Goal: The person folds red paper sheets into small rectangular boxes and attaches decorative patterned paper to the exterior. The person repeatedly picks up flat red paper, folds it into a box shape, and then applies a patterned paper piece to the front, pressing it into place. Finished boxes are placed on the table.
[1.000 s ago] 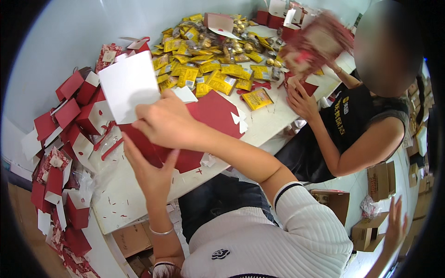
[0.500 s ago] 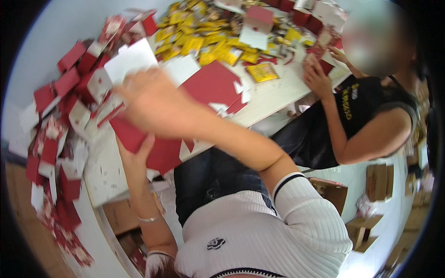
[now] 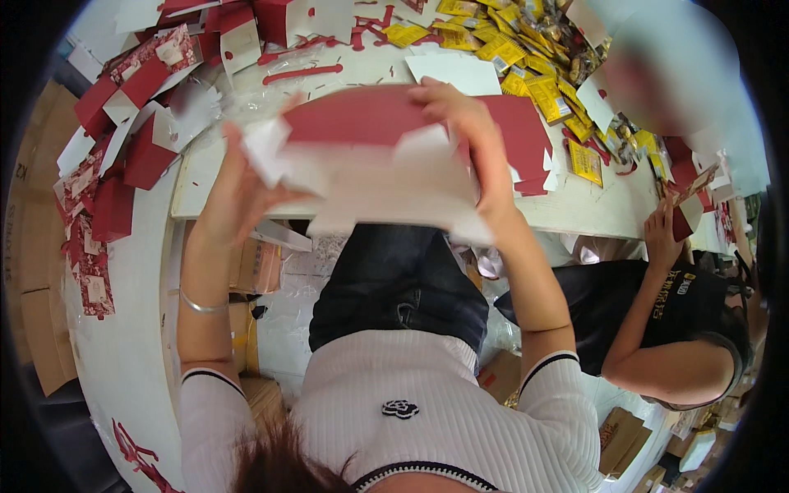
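A red-and-white cardboard box blank (image 3: 362, 177) is held up in front of me at the table's near edge, blurred by motion. Its red face shows along the top, and white flaps hang toward me. My left hand (image 3: 226, 197) grips the left end, thumb up and fingers beneath a flap. On the right end lies my right hand (image 3: 481, 144), its fingers curled over the top edge. More flat red blanks (image 3: 526, 135) lie on the table just behind my right hand.
Red boxes (image 3: 148, 152) are heaped along the left, with floral-patterned red strips. Yellow packets (image 3: 526, 62) pile up at the back right, one lying apart (image 3: 585, 162). Red ribbon pieces (image 3: 302, 74) and clear plastic lie behind the blank. A co-worker's hand (image 3: 660, 234) holds a red box at right.
My right hand has swung from the left over to the blank's right end. The blank, mostly red-side up before, is now lifted and tilted with its white side showing. The view has turned.
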Demonstrator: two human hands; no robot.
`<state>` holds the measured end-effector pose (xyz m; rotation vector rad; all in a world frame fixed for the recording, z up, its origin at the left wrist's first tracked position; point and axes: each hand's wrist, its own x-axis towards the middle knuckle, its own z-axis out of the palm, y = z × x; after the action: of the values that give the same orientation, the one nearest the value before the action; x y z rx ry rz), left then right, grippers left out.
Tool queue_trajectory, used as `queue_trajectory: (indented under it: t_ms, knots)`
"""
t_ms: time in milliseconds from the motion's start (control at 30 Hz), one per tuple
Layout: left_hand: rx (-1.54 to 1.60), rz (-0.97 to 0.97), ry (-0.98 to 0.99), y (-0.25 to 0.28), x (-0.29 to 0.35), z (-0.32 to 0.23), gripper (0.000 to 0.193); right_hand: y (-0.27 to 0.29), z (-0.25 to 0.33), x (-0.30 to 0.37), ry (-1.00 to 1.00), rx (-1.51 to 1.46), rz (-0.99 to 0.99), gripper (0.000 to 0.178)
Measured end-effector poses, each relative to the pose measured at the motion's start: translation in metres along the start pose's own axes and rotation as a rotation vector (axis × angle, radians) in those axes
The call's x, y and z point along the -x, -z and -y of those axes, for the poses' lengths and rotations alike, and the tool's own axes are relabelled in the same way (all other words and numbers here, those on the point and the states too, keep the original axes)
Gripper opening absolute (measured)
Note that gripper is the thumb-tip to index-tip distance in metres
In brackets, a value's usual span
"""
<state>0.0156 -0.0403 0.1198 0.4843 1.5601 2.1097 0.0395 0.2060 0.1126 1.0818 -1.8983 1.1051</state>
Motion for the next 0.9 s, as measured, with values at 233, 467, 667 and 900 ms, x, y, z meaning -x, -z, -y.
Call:
queue_trajectory:
  t_ms: [233, 467, 667, 900]
  knots:
    - [-0.310, -0.290, -0.730, -0.055, -0.012, 0.014, 0.095, -0.030, 0.009, -0.008, -0.362, -0.380, -0.132, 0.084]
    - [-0.256, -0.381, -0.730, -0.066, -0.024, 0.030, 0.053, -0.041, 0.012, -0.006, -0.611, -0.653, -0.433, 0.060]
    - [0.346, 0.012, -0.583, -0.051, -0.017, 0.027, 0.062, -0.045, 0.019, -0.001, -0.639, -0.631, -0.605, 0.058]
    - [0.055, -0.279, -0.447, -0.050, -0.009, 0.024, 0.072, -0.058, 0.006, 0.015, -0.499, -0.587, -0.458, 0.082]
